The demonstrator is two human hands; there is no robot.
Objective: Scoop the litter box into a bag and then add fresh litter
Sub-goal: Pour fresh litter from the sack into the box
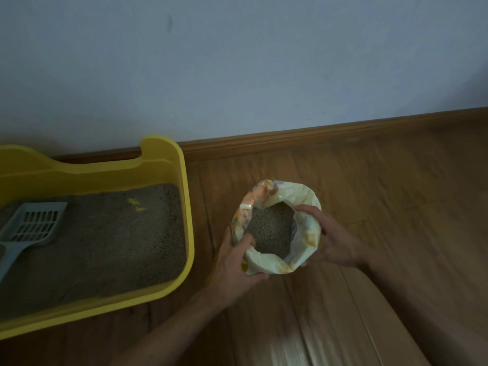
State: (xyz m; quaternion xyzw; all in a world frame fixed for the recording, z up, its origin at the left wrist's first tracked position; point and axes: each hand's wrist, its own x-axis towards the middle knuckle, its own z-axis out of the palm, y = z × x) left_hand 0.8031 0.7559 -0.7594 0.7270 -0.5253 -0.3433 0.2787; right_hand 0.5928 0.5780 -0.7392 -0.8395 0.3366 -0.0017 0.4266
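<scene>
- Two hands clasp one bag (309, 228), which stands on the floor (383, 196) just right of the box (188, 212), apart from it.
- Left hand (232, 262) grasps the bag's near-left rim. Its thumb is hooked over the edge into the mouth, and its fingers curl round the outside below.
- Right hand (334, 239) grasps the right rim, with the thumb laid over the folded edge and the fingers wrapped round the outer wall.
- Both forearms reach in from the lower edge of the view, the left from lower centre and the right from the lower right.
- Bag: thin crinkled plastic, cream with orange and yellow print. Its top is rolled down into a thick round collar and the mouth gapes wide.
- Litter (269, 231): fine grey-tan granules filling the bag below the collar.
- Floor: brown wood planks with visible grain.
- Box: hard yellow plastic with rounded corners and a raised back wall, set by the baseboard (290, 141).
- Box fill (111, 249): darker grey-brown granules with a few yellow flecks.
- Scoop (34, 225): grey-blue slotted plastic, lying on the fill at the box's left, well apart from both hands.
- Wall (237, 62): plain, pale and matte.
</scene>
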